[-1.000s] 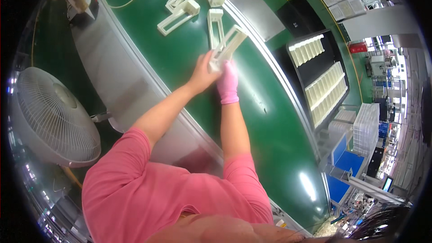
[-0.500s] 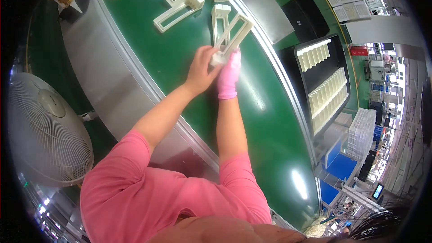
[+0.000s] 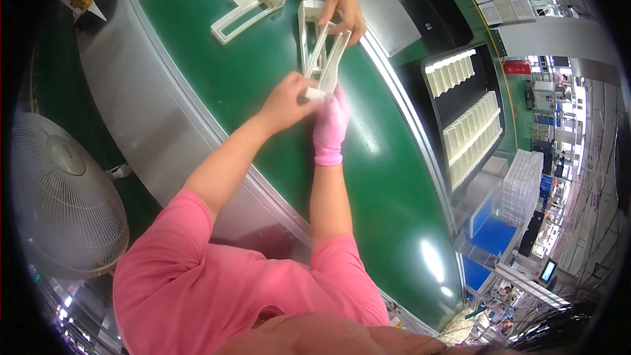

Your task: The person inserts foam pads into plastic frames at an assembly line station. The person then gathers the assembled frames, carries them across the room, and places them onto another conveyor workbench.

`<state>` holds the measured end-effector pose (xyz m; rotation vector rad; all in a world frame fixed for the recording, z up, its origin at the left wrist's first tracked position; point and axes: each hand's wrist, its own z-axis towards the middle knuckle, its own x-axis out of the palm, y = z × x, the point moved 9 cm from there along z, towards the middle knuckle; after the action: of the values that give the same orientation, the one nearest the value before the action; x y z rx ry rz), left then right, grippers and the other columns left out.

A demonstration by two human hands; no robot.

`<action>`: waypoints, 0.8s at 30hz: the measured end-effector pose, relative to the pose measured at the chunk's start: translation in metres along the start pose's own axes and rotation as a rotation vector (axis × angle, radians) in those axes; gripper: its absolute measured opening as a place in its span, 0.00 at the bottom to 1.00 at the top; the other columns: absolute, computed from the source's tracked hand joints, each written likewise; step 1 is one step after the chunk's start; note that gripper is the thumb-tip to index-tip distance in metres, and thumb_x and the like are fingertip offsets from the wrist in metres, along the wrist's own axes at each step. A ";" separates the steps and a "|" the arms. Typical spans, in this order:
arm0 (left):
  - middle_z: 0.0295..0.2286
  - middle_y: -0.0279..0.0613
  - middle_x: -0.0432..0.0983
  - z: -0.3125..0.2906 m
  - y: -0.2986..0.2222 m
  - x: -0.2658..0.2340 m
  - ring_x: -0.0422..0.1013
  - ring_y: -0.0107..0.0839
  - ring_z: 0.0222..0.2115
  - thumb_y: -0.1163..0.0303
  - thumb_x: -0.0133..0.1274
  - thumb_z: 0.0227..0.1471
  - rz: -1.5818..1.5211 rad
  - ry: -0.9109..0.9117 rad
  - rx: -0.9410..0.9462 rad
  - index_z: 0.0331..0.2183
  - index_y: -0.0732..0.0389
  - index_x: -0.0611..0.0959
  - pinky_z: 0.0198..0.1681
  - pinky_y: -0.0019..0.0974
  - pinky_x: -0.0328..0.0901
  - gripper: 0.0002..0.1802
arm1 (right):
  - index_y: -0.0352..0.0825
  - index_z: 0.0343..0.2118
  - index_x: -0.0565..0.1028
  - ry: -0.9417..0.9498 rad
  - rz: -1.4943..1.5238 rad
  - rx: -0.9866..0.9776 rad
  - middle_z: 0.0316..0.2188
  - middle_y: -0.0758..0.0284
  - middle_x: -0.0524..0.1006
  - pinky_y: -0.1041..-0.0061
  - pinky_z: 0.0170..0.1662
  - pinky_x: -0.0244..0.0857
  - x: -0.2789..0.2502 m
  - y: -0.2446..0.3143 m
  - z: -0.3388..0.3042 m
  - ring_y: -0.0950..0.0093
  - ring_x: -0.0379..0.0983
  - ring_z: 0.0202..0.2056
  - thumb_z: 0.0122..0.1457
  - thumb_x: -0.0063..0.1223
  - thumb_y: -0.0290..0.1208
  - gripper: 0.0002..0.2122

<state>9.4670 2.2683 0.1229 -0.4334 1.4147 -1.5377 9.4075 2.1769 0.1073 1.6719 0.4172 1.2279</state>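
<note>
Between my two hands is a long white plastic frame (image 3: pixel 332 66) with an open slot, tilted up off the green belt. My bare left hand (image 3: pixel 286 100) pinches its near block end from the left. My right hand (image 3: pixel 330 125), in a pink glove, grips the same end from the right; its fingers are partly hidden behind the part. Another person's bare hand (image 3: pixel 346 8) reaches in from the top and touches the far end of this frame. Just beyond, a similar white frame (image 3: pixel 305 33) lies on the belt, partly covered.
More white frames (image 3: pixel 253 12) lie on the green belt (image 3: pixel 388 217) at the far left. Metal rails edge the belt. A black tray (image 3: pixel 453 115) with white dividers stands to the right. On the left is a large grey fan (image 3: pixel 69 190).
Another person's hand has come in from the top onto the far end of the frame. The frame has turned in my hands, and my right hand sits slightly nearer to me.
</note>
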 end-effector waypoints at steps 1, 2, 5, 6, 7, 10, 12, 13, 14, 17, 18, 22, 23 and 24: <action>0.28 0.39 0.65 0.000 0.002 -0.002 0.63 0.26 0.21 0.67 0.56 0.38 0.001 -0.004 -0.002 0.33 0.62 0.75 0.25 0.26 0.61 0.16 | 0.28 0.51 0.55 0.005 -0.043 -0.003 0.44 0.60 0.63 0.74 0.45 0.59 0.001 0.000 0.001 0.71 0.64 0.42 0.53 0.38 0.27 0.22; 0.28 0.38 0.65 0.000 0.004 -0.004 0.63 0.25 0.21 0.67 0.56 0.38 -0.031 0.002 -0.012 0.33 0.62 0.75 0.25 0.25 0.61 0.16 | 0.28 0.51 0.55 0.010 -0.044 0.000 0.44 0.60 0.63 0.74 0.45 0.59 0.002 -0.001 0.000 0.71 0.64 0.42 0.53 0.38 0.27 0.22; 0.27 0.37 0.65 0.002 0.008 -0.003 0.63 0.23 0.21 0.67 0.56 0.39 -0.096 0.039 -0.048 0.33 0.61 0.76 0.25 0.24 0.60 0.16 | 0.23 0.50 0.55 -0.042 -0.079 0.017 0.42 0.61 0.65 0.78 0.44 0.57 0.000 -0.004 -0.004 0.74 0.63 0.41 0.53 0.38 0.33 0.23; 0.27 0.36 0.65 0.003 0.011 0.000 0.63 0.22 0.21 0.67 0.56 0.39 -0.127 0.077 -0.072 0.33 0.61 0.76 0.25 0.24 0.60 0.16 | 0.24 0.50 0.55 -0.052 -0.101 0.010 0.42 0.61 0.65 0.78 0.44 0.57 -0.001 -0.003 -0.005 0.74 0.63 0.41 0.53 0.38 0.33 0.23; 0.27 0.36 0.65 0.004 0.011 0.000 0.63 0.22 0.21 0.67 0.56 0.39 -0.129 0.073 -0.075 0.33 0.61 0.76 0.25 0.24 0.60 0.16 | 0.24 0.50 0.55 -0.063 -0.123 0.001 0.42 0.61 0.65 0.78 0.44 0.57 -0.002 -0.002 -0.005 0.74 0.63 0.41 0.54 0.38 0.33 0.23; 0.27 0.35 0.65 0.004 0.013 0.003 0.62 0.22 0.22 0.67 0.55 0.39 -0.174 0.106 -0.087 0.33 0.60 0.76 0.25 0.23 0.60 0.15 | 0.24 0.51 0.55 -0.055 -0.157 -0.001 0.42 0.61 0.65 0.77 0.45 0.56 -0.007 -0.005 -0.004 0.74 0.63 0.41 0.54 0.38 0.34 0.23; 0.26 0.35 0.64 0.003 0.009 0.002 0.62 0.22 0.22 0.67 0.55 0.39 -0.170 0.100 -0.047 0.33 0.60 0.76 0.25 0.23 0.59 0.15 | 0.24 0.51 0.54 -0.060 -0.190 -0.022 0.42 0.61 0.65 0.77 0.45 0.56 -0.008 -0.007 -0.005 0.73 0.63 0.42 0.55 0.38 0.34 0.23; 0.26 0.35 0.64 0.004 0.008 0.001 0.62 0.22 0.22 0.67 0.55 0.39 -0.173 0.097 -0.049 0.33 0.60 0.76 0.25 0.23 0.59 0.15 | 0.24 0.51 0.54 -0.062 -0.220 -0.042 0.43 0.61 0.65 0.77 0.46 0.56 -0.006 -0.005 -0.005 0.73 0.63 0.42 0.55 0.38 0.34 0.23; 0.26 0.35 0.64 0.004 0.006 0.000 0.62 0.23 0.22 0.67 0.55 0.39 -0.180 0.108 -0.057 0.33 0.60 0.76 0.25 0.23 0.59 0.15 | 0.24 0.51 0.54 -0.060 -0.224 -0.040 0.43 0.61 0.65 0.77 0.46 0.56 -0.005 -0.004 -0.005 0.73 0.63 0.42 0.55 0.38 0.34 0.23; 0.25 0.35 0.63 0.006 0.006 0.001 0.61 0.24 0.22 0.67 0.56 0.39 -0.181 0.114 -0.050 0.33 0.61 0.76 0.25 0.24 0.60 0.15 | 0.24 0.50 0.54 -0.059 -0.188 -0.041 0.43 0.60 0.65 0.77 0.46 0.56 0.000 0.000 -0.005 0.72 0.63 0.42 0.55 0.38 0.34 0.23; 0.25 0.36 0.63 0.007 0.006 0.001 0.61 0.24 0.21 0.67 0.56 0.39 -0.173 0.111 -0.036 0.33 0.60 0.76 0.25 0.24 0.60 0.15 | 0.24 0.50 0.55 -0.057 -0.176 -0.043 0.43 0.60 0.64 0.77 0.46 0.56 0.001 0.000 -0.004 0.72 0.63 0.43 0.55 0.38 0.34 0.23; 0.26 0.37 0.63 0.004 0.006 0.000 0.63 0.25 0.22 0.66 0.56 0.38 -0.156 0.079 -0.020 0.33 0.60 0.76 0.24 0.26 0.60 0.15 | 0.25 0.50 0.55 -0.083 -0.140 -0.014 0.42 0.62 0.65 0.80 0.42 0.59 0.001 -0.002 -0.007 0.76 0.64 0.40 0.56 0.36 0.31 0.21; 0.26 0.37 0.63 0.004 0.005 0.000 0.63 0.26 0.23 0.66 0.56 0.38 -0.148 0.059 -0.022 0.33 0.59 0.75 0.25 0.27 0.61 0.15 | 0.26 0.51 0.54 -0.079 -0.164 -0.010 0.43 0.62 0.65 0.79 0.43 0.59 -0.004 -0.004 -0.008 0.75 0.64 0.40 0.55 0.36 0.31 0.21; 0.26 0.38 0.63 0.002 0.004 0.000 0.64 0.28 0.23 0.66 0.56 0.38 -0.139 0.038 -0.024 0.33 0.59 0.75 0.25 0.27 0.61 0.15 | 0.27 0.52 0.54 -0.075 -0.187 -0.006 0.43 0.61 0.64 0.77 0.44 0.59 -0.009 -0.006 -0.009 0.74 0.64 0.41 0.55 0.36 0.31 0.22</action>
<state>9.4702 2.2677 0.1202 -0.5291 1.4591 -1.6490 9.3976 2.1769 0.0975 1.6292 0.5114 1.0249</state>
